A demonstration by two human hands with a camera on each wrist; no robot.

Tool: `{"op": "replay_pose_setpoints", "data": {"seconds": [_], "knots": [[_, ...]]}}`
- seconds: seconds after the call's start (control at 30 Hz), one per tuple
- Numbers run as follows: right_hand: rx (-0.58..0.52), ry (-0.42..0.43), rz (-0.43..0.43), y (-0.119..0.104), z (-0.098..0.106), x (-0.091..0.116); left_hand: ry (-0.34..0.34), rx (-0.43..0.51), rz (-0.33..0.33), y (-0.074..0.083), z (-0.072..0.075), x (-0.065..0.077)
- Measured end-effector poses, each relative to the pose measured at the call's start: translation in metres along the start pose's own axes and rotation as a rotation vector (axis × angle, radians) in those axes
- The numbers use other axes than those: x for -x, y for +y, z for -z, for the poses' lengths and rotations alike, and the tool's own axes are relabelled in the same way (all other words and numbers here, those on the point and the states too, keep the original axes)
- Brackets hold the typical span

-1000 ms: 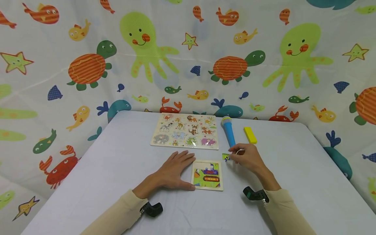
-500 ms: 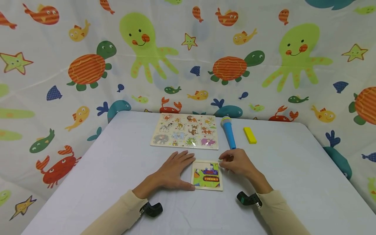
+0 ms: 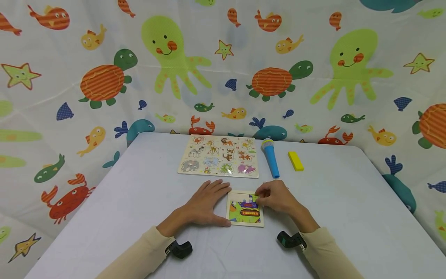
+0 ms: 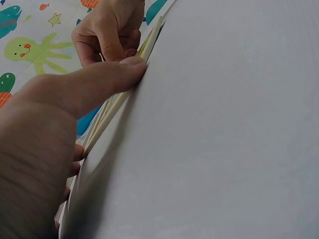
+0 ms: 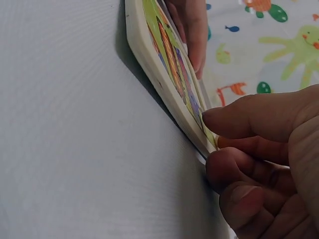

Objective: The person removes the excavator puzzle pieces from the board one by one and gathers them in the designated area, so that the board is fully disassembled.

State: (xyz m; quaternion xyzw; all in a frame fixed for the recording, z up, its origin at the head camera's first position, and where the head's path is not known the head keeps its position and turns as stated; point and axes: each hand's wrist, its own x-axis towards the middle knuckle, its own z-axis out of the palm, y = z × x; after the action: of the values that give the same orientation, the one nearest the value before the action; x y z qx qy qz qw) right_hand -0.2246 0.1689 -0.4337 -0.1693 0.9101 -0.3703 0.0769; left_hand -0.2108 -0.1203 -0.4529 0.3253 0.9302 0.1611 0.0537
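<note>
A small square jigsaw puzzle (image 3: 245, 212) in a pale wooden frame lies on the white table, its picture a purple and orange tracked vehicle on green. My left hand (image 3: 210, 205) rests against the puzzle's left side with fingers spread. Its thumb (image 4: 130, 69) touches the frame's edge, while the other fingers reach to the upper left corner. At the upper right corner, my right hand (image 3: 277, 197) pinches a small green puzzle piece, mostly hidden by the fingers. The right thumb (image 5: 234, 118) and curled fingers sit right at the frame's corner. A pale gap shows along the picture's upper left.
Behind the puzzle lies a larger wooden board (image 3: 219, 156) with animal pictures. To its right are a blue toy microphone (image 3: 271, 159) and a yellow block (image 3: 295, 161). A sea-animal cloth (image 3: 223, 77) hangs behind the table.
My right hand has carried the green puzzle piece leftward and toward me, from beside the microphone's end to the puzzle's upper right corner. The left hand has stayed at the frame.
</note>
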Motion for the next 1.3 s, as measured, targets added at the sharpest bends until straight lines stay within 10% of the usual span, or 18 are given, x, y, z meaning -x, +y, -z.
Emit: {"op": "replay_pose_setpoints", "data": {"seconds": [1.3], "knots": [[-0.056,-0.019,-0.092,-0.0029,-0.0001,-0.0007,0.003,0.010,0.014,-0.0015,-0.0009,-0.0005]]}}
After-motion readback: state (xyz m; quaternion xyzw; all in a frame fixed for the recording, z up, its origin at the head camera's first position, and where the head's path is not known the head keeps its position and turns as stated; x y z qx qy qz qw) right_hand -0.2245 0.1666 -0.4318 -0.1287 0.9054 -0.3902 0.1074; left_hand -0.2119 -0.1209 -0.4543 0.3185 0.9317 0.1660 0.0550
